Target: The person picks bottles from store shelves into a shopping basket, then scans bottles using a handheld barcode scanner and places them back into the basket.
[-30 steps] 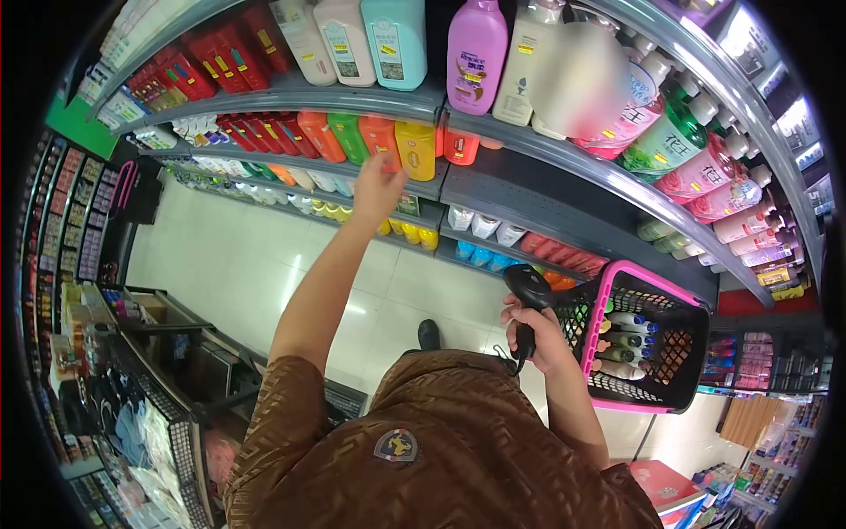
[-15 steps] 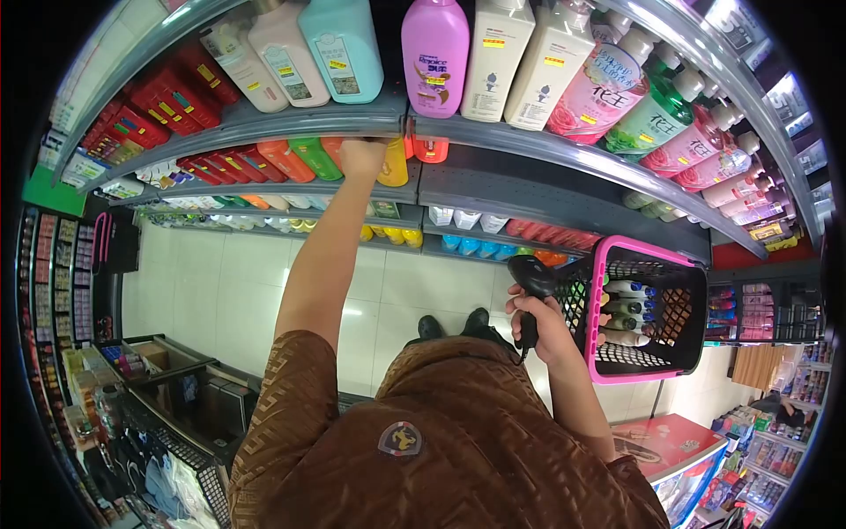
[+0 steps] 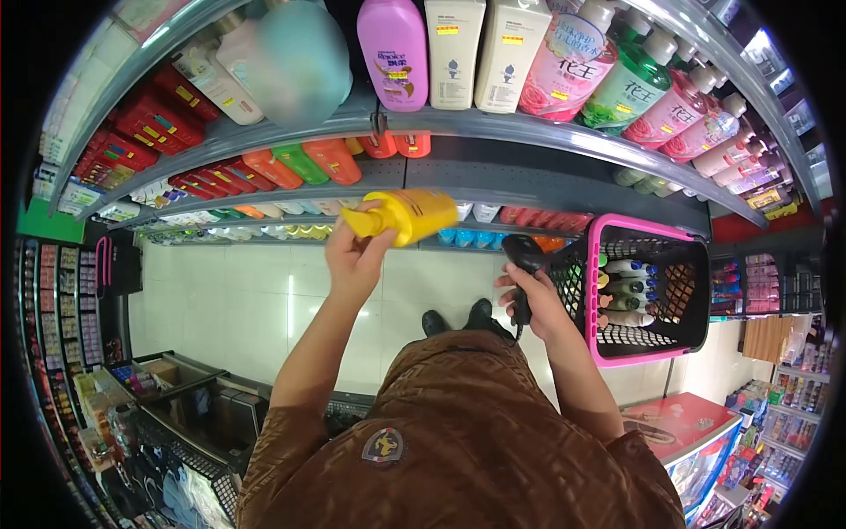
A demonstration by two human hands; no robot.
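My left hand (image 3: 354,260) grips a yellow pump bottle (image 3: 419,215) by its neck and pump end. The bottle lies nearly on its side in the air, in front of the lower shelves, its base toward the right. My right hand (image 3: 539,309) is wrapped round the handle of a black handheld barcode scanner (image 3: 523,252), its head pointing up toward the shelves. Right beside the scanner stands a black shopping basket with a pink rim (image 3: 648,361); several bottles (image 3: 627,287) lie inside it.
Ahead, the upper shelf (image 3: 493,130) carries a purple bottle (image 3: 394,57), cream bottles (image 3: 452,55) and pink and green pump bottles. Orange and green bottles (image 3: 300,165) line the shelf below. A red-topped case (image 3: 679,423) stands at lower right, dark bins (image 3: 211,414) at lower left.
My left hand has pulled back from the shelf, bringing the yellow bottle out and tilting it sideways. The right hand still holds the scanner.
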